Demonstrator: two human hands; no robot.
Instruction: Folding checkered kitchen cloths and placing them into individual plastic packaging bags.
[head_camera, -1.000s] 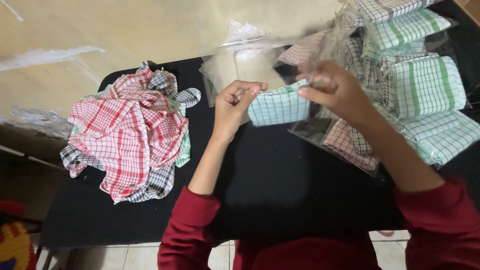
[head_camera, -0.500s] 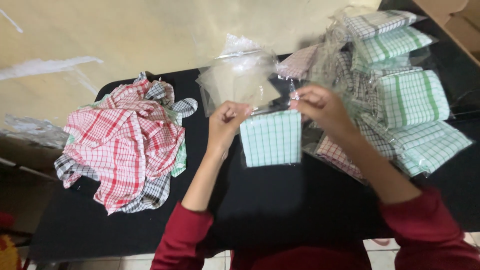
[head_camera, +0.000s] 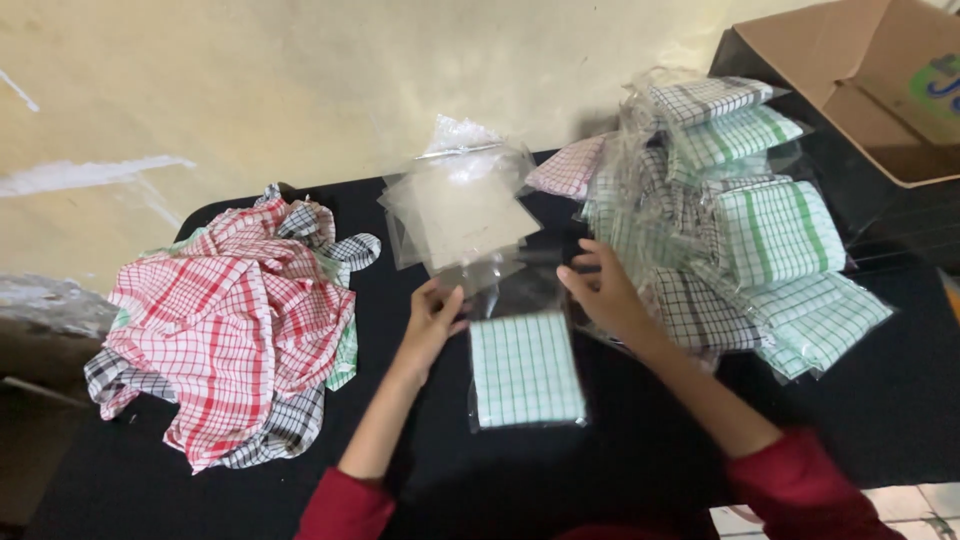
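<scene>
A folded green-checked cloth in a clear plastic bag (head_camera: 527, 368) lies flat on the black table (head_camera: 600, 470) in front of me. My left hand (head_camera: 435, 312) pinches the bag's open top at its left corner. My right hand (head_camera: 603, 292) holds the bag's top at the right side, fingers spread over the plastic flap. Both sleeves are red.
A heap of loose red, black and green checked cloths (head_camera: 235, 325) lies at the left. Empty clear bags (head_camera: 460, 205) are stacked behind my hands. Several bagged folded cloths (head_camera: 745, 240) pile up at the right, beside an open cardboard box (head_camera: 865, 85).
The green-checked cloth has gone from being held in the air near the bag's mouth to lying inside the bag, flat on the table. Both hands now sit at the bag's top.
</scene>
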